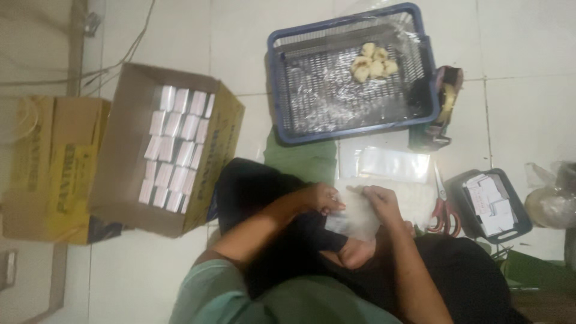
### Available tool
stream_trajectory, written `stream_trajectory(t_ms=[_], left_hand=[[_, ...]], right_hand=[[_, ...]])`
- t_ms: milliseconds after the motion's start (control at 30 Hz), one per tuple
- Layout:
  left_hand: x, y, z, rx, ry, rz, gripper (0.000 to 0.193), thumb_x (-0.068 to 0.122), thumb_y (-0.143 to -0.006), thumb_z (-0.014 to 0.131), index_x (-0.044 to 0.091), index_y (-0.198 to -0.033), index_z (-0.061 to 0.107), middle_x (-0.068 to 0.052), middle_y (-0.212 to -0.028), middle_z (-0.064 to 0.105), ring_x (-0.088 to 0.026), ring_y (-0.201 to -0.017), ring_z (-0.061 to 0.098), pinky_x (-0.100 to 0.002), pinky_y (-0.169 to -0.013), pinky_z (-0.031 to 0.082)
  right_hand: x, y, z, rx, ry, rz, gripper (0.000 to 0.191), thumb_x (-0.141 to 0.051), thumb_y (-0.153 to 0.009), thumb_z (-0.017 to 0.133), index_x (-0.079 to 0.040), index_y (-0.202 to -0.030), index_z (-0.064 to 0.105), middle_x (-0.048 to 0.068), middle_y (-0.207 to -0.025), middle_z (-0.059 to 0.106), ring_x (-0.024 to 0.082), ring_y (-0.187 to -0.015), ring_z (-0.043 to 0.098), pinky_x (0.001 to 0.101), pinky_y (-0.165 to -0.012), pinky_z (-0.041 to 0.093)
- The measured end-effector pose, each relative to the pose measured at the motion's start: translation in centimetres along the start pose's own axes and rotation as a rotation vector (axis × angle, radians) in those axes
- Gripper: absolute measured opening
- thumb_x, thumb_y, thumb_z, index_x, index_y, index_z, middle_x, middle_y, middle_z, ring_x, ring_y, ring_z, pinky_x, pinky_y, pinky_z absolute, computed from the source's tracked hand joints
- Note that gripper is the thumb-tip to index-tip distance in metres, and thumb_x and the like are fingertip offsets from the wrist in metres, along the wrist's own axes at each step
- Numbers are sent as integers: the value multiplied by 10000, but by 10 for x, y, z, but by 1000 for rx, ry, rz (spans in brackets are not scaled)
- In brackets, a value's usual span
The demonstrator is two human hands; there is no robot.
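Closest to us, our green sleeves and forearms fill the bottom of the view, and both hands meet over our dark lap. Our left hand [322,198] is closed, fingers pinched on the near edge of a small clear plastic pouch [354,217]; our right hand [379,201] is curled shut on the pouch's other edge, so the pouch sits stretched between the two, just above our lap and just short of the white tiled floor [528,114].

Now the big pieces. Left of us stands an open cardboard box [114,162], packed with rows of small white packets [175,147], and a second, closed cardboard carton [42,168] sits touching it on its far left side. Ahead of us lies a blue plastic basket [351,129], lined with clear film, and a little heap of pale round pieces [373,62] rests in its far right corner. A tape dispenser [443,108] stands just beside the basket's right wall.

Down in size: a flat stack of clear bags [387,163] lies on the floor between basket and hands. To the right, a small dark tray [522,225] holds white paper slips [491,204], and red-handled scissors [444,210] lie between that tray and our right hand.
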State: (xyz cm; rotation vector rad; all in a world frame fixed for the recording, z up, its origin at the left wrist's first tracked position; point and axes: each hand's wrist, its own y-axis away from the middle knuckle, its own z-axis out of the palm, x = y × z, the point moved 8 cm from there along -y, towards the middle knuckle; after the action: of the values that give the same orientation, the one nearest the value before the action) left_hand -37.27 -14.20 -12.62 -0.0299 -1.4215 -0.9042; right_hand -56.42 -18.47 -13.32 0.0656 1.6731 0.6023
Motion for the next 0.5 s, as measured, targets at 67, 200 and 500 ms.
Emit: stream_trajectory(t_ms=[67,200,500], left_hand=[[3,-17,-14,-13,-219,-192,352,382,-932,730,31,-911,718,-54,-752,695,-154,-656,658,-297,-580,550],[59,-26,-41,-44,45,130,338,367,-871,782,51,-977,729,-50,-860,743,-149,-743,701,-308,-672,582],[86,-47,-62,480,-806,430,237,304,-1014,796,93,-919,743,-100,-722,616,-268,-642,598,-372,-638,482]], right_hand=[[4,-5,0,-34,-167,49,247,-247,-958,635,-49,-1021,769,-50,-878,712,70,-796,618,235,-727,513],[5,-13,-7,-67,-170,59,235,-186,-927,710,24,-1025,751,12,-912,711,116,-825,627,273,-739,520],[7,-9,-31,53,-217,64,178,-176,-925,728,-17,-989,777,13,-782,693,95,-686,606,243,-639,478]])
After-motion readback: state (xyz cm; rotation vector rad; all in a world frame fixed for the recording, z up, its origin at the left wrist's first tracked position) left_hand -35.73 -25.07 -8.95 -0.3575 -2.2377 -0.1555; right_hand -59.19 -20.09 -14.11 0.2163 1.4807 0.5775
